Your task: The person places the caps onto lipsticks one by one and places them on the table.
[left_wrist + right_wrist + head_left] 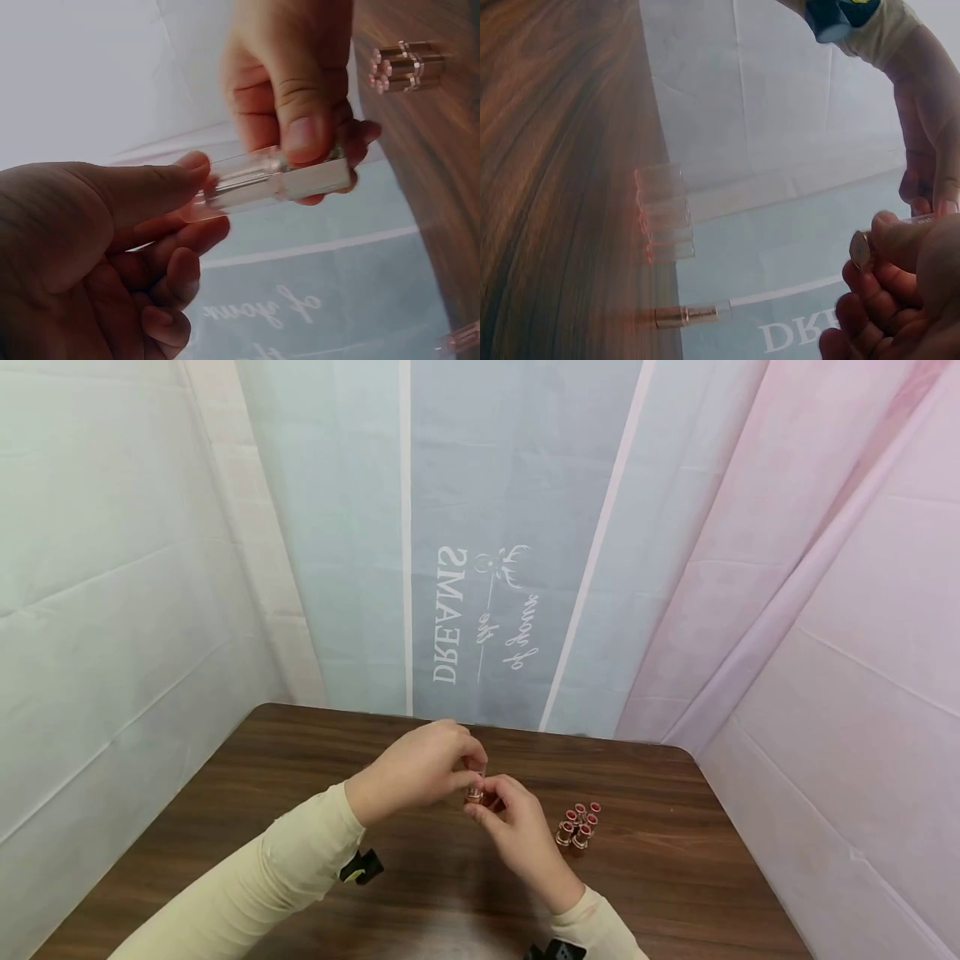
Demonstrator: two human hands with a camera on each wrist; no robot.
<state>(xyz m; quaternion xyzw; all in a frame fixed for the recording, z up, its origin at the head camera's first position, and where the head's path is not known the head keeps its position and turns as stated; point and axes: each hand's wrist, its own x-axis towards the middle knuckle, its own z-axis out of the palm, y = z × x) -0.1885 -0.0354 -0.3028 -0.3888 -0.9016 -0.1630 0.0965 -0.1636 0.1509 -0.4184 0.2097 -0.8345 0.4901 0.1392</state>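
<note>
- Pinky gold at one end of the held tube [251,178], see-through round the other
- Red on top and shiny gold on the sides of the small tubes [583,837]
- Brown with dark streaks on the table [675,835]
- Blue-grey with white stripes [407,527] and white letters [450,614] on the back cloth [517,460]
- Pale pink on the right cloth [862,693]
- Creamy yellow on the sleeves [262,868]

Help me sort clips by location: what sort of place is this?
Probably an indoor work corner, perhaps a makeshift one: a wooden table is closed in on three sides by hanging curtains, with several small tubes grouped on it.
</note>
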